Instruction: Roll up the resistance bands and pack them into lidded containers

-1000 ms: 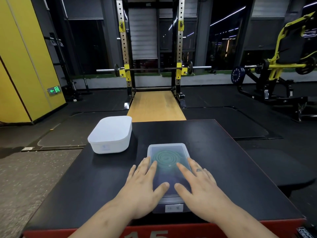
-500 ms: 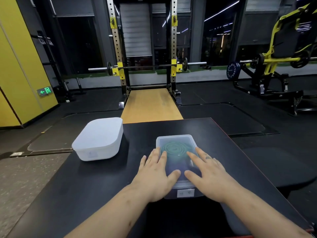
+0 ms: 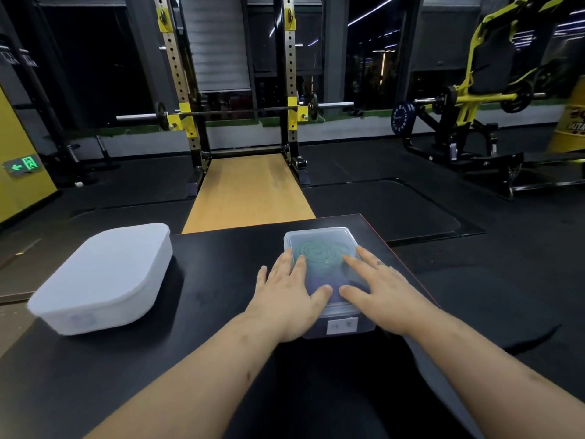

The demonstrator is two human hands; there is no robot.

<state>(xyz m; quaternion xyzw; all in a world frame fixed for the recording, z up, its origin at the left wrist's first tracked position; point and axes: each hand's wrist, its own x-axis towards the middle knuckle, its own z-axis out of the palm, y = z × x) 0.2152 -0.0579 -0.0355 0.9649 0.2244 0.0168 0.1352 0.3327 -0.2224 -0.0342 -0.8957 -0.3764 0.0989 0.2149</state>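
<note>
Head view: left hand [image 3: 286, 299] and right hand [image 3: 384, 296], fingers flat and grasping nothing, are sliding the closed clear box [image 3: 318, 237], band [image 3: 316, 253] coiled inside, farther right.

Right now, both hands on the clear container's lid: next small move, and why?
Probably press down to seat the lid, then lift off. The left hand and right hand lie flat on it, the coiled green resistance band already inside the clear container; whether it has latched cannot be told.
</note>
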